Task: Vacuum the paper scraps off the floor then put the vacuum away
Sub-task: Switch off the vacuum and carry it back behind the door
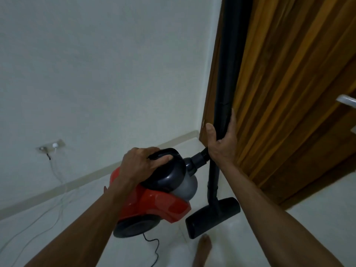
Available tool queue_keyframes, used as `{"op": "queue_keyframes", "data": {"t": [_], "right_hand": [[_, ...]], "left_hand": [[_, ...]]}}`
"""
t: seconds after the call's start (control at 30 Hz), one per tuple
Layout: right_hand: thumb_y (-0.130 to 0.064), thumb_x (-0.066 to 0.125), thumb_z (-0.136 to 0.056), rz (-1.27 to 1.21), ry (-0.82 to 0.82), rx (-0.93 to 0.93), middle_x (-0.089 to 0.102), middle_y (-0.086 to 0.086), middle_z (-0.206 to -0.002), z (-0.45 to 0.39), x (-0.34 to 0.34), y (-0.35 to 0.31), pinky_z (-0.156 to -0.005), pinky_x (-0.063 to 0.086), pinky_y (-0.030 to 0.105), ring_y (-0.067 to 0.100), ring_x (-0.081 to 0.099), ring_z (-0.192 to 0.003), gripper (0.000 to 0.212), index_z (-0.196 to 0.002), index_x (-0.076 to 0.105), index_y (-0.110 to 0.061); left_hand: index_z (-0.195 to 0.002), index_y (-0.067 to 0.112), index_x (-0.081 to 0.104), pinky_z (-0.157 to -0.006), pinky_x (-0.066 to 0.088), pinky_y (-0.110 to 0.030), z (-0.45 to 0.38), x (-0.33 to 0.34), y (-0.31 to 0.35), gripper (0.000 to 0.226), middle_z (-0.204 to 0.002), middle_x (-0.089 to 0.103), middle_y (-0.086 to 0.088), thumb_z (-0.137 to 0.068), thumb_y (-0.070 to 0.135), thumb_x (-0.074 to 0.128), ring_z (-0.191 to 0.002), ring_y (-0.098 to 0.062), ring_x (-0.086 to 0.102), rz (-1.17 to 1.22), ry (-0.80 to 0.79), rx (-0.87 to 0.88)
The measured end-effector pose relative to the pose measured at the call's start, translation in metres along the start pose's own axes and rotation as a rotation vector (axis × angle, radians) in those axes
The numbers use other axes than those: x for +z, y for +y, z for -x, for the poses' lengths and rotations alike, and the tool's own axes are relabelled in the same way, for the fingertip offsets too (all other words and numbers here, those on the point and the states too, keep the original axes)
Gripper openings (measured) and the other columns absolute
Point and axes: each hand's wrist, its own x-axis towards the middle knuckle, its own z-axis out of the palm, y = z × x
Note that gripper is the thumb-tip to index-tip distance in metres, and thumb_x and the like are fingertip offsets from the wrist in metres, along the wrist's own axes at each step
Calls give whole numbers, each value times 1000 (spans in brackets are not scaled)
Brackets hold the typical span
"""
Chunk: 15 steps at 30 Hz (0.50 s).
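Note:
A red and black canister vacuum [154,205] is lifted slightly above the white floor near the room's corner. My left hand [144,162] is closed around its black top handle. Its black wand [229,74] stands upright against the wooden door, with the floor head [212,216] low beside the canister. My right hand [221,141] wraps around the wand at mid height. A black power cord [154,249] trails from the canister's rear. No paper scraps are visible on the floor.
A wooden door [289,93] with a metal handle [346,101] fills the right side. A wall socket [51,147] with white cables [57,189] is low on the left wall. My bare foot [203,247] is just below the floor head.

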Motion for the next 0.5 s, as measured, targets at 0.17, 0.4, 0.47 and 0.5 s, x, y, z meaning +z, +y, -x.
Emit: {"op": "queue_keyframes", "data": {"t": [0.17,0.4,0.47,0.5], "right_hand": [[-45,61,-92,0,5,-16,36,15,-157,-99,42,92,-114,37,51,26,35,-145,85,-155,25,-1],[-55,59,-92,24,-72,17,37,17,-154,-223,89,190,-109,41,57,33,38,-142,89,-156,21,-6],[-56,59,-92,48,-71,5,37,17,-154,-250,102,214,-109,41,57,33,38,-142,89,-156,21,-6],[-55,59,-92,58,-75,-6,37,17,-154,-261,109,225,-109,40,57,33,38,-142,89,-156,21,-6]], "left_hand": [[-87,30,77,-57,53,-31,-111,73,-24,51,-72,75,8,-77,75,53,-62,-18,69,-29,2,-37],[-104,30,78,-65,58,-35,-234,143,-47,59,-85,79,6,-80,76,49,-71,-16,73,-45,-31,-73],[-101,29,79,-63,57,-34,-267,163,-57,58,-83,79,6,-80,75,50,-69,-16,72,-48,-33,-80],[-100,29,79,-63,57,-33,-281,174,-63,57,-83,79,6,-80,74,51,-69,-16,72,-48,-36,-78]]}}
